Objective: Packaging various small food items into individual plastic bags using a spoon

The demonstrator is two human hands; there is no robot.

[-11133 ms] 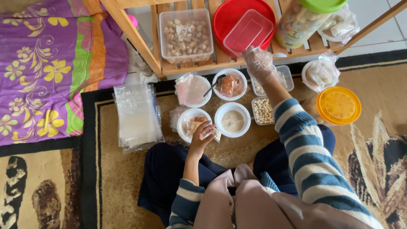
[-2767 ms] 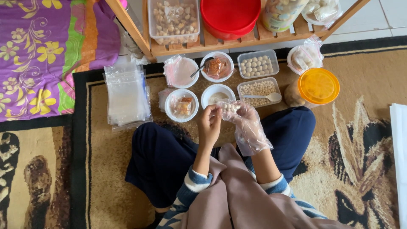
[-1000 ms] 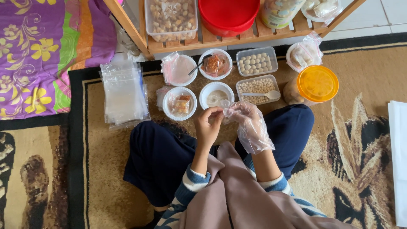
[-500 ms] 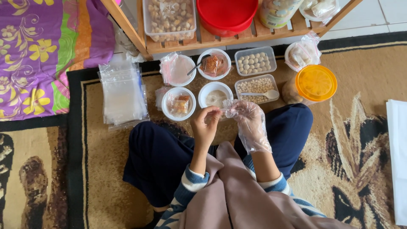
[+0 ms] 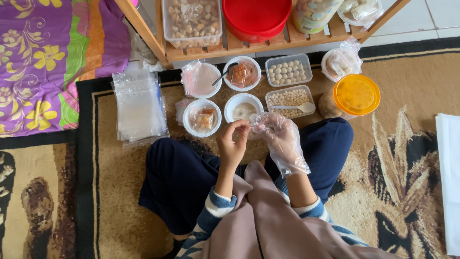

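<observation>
- The bare left hand (image 5: 232,143) and the right hand in a loose clear plastic glove (image 5: 281,139) meet above the lap, both pinching a small clear plastic pouch (image 5: 253,123); each grip is pressed together on the pouch's edge.
- The pouch hangs between the fingertips, just in front of the white round bowl of pale powder (image 5: 244,108); what it contains is too small to tell.
- Judging by the pinch along its edge, the pouch seems to be at the closing stage, not yet set down.
- Near the left hand, a white round bowl (image 5: 202,118) holds small sachets, which suggests some pieces are ready.
- A stack of empty clear plastic bags (image 5: 139,104) lies on the patterned brown carpet (image 5: 115,192), so plenty looks left to fill.
- A clear rectangular tub of small pale balls (image 5: 290,99) with a white spoon (image 5: 301,107) stands just beyond the gloved hand, still well stocked.
</observation>
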